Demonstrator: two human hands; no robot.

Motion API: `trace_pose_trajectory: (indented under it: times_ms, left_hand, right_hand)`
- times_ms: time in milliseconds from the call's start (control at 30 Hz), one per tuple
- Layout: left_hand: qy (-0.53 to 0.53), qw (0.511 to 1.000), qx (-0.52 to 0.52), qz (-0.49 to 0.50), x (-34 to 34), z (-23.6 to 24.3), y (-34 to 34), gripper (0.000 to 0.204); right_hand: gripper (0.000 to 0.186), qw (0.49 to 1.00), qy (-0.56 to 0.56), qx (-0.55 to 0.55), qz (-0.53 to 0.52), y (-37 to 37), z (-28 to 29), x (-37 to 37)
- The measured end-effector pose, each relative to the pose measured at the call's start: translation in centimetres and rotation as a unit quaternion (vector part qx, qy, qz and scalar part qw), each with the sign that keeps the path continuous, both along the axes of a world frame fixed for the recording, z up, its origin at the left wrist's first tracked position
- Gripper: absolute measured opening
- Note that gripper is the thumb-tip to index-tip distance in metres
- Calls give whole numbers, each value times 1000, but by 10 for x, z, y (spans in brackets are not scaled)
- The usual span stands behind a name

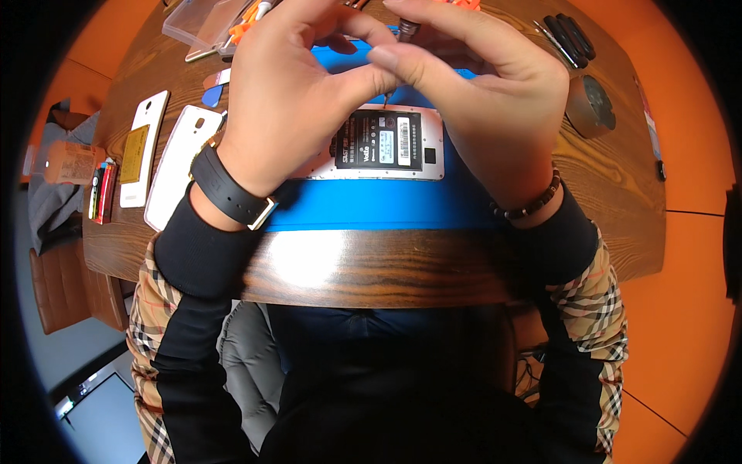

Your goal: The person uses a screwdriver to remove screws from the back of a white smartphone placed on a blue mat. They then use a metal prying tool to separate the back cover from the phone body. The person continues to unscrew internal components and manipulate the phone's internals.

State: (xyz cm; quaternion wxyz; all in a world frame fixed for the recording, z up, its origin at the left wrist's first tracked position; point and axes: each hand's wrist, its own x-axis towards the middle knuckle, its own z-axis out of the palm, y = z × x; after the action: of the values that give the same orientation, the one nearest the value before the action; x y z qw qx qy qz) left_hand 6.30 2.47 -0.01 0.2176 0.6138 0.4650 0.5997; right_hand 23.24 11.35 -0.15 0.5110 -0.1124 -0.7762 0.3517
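Above an opened phone, my left hand (286, 108) and my right hand (498, 93) meet at a small screwdriver (407, 29). My right fingers grip its dark handle, and my left thumb and index finger close round its lower part, mostly hidden by the thumbs. The thin tip points down at the phone's upper edge. The phone (430, 135) lies back up on a blue mat (371, 207), showing a black battery (363, 143) and a silver frame. My left hand covers part of the phone's left end.
Left on the wooden table (325, 282): a white phone (154, 116), white cover (166, 178), blue pick (212, 96), small red-and-white items (104, 193), clear box (178, 19). Right: black tool case (572, 39), dark round object (591, 106). A seated person's leg (50, 201) shows far left.
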Motion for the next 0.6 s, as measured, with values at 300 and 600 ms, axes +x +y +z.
trace_pose_trajectory:
  times_ms: [300, 600]
  left_hand:
    - [-20, 985, -125, -114, -32, 23, -8, 79]
    - [151, 977, -151, -3, -28, -15, -5, 26]
  right_hand:
    - [42, 991, -39, 120, -34, 5, 1, 15]
    - [54, 998, -49, -13, 31, 3, -5, 15]
